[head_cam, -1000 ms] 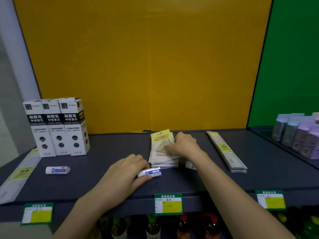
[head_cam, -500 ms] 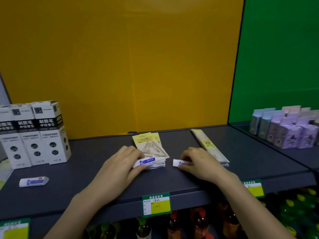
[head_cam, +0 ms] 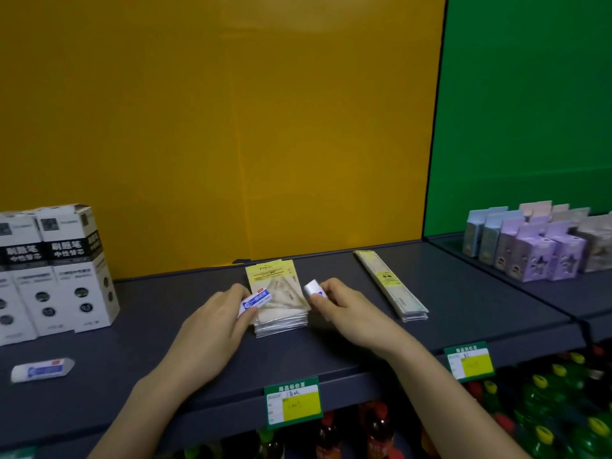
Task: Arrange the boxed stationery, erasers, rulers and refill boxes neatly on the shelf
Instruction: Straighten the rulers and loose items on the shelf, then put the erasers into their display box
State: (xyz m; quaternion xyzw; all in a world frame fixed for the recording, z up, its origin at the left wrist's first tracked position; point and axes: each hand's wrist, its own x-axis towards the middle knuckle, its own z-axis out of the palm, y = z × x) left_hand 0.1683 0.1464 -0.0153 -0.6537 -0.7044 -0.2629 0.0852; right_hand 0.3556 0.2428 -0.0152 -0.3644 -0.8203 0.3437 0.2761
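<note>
Both hands work at the stack of set-square packets (head_cam: 281, 309) on the shelf (head_cam: 463, 313). The left hand (head_cam: 212, 329) pinches a blue-labelled eraser (head_cam: 256, 300) at the stack's left edge, and the right hand (head_cam: 347, 313) pinches a second eraser (head_cam: 313, 288) at its right edge. A third eraser (head_cam: 41, 369) lies well left of the stack (loose, held by neither hand); the rulers (head_cam: 390, 286) lie to its right. Risk: a wrist brushing the stack would probably fan its packets askew.

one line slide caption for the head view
Left hand holds a white blue-labelled eraser, right hand a second eraser, by a stack of bagged triangle rulers on the dark grey shelf.
</note>
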